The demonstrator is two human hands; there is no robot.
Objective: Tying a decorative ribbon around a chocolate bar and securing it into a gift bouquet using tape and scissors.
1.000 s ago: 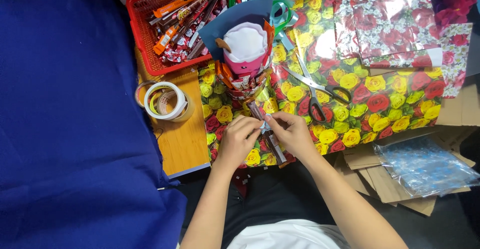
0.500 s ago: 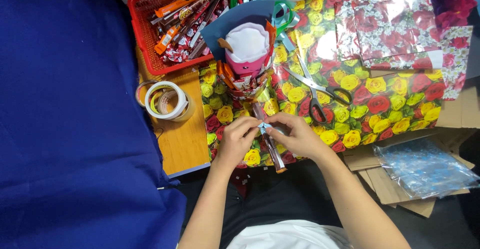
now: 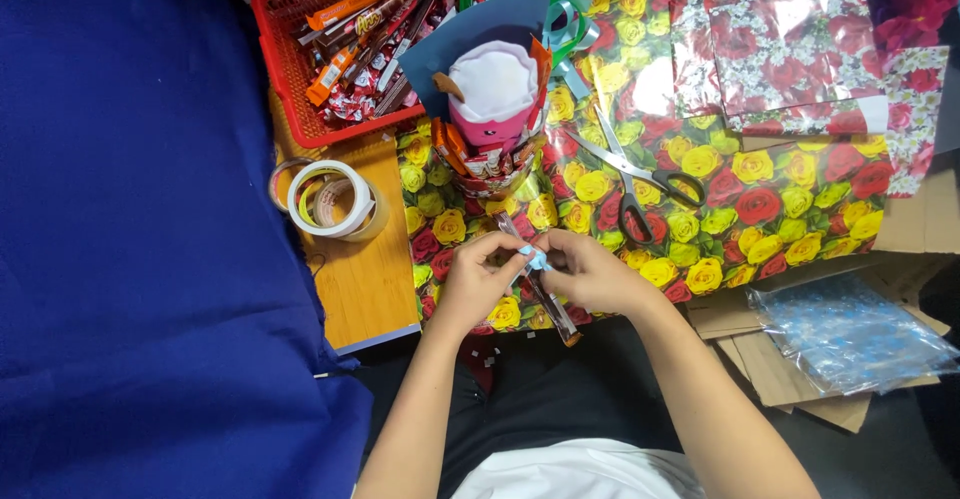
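My left hand [image 3: 478, 281] and my right hand [image 3: 590, 271] meet over the near edge of a rose-patterned wrapping sheet [image 3: 760, 199]. Between their fingertips they pinch a long thin wrapped stick [image 3: 540, 289] with a small light-blue piece at the grip point. The stick slants from upper left down to lower right, its lower end past the sheet's edge. Just beyond my hands stands a bouquet-like bundle [image 3: 492, 109] of wrapped snack bars around a pink and white core, backed by dark blue paper with teal ribbons.
Scissors [image 3: 640, 179] lie open on the sheet right of the bundle. A red basket [image 3: 290, 79] of snack bars sits at the back left. Tape rolls [image 3: 328, 199] rest on the wooden board. Blue cloth [image 3: 140, 239] covers the left; cardboard and clear film [image 3: 850, 334] lie right.
My hands rose slightly and drew closer together around the stick. The stick now tilts more steeply between my fingers. Everything else stays put.
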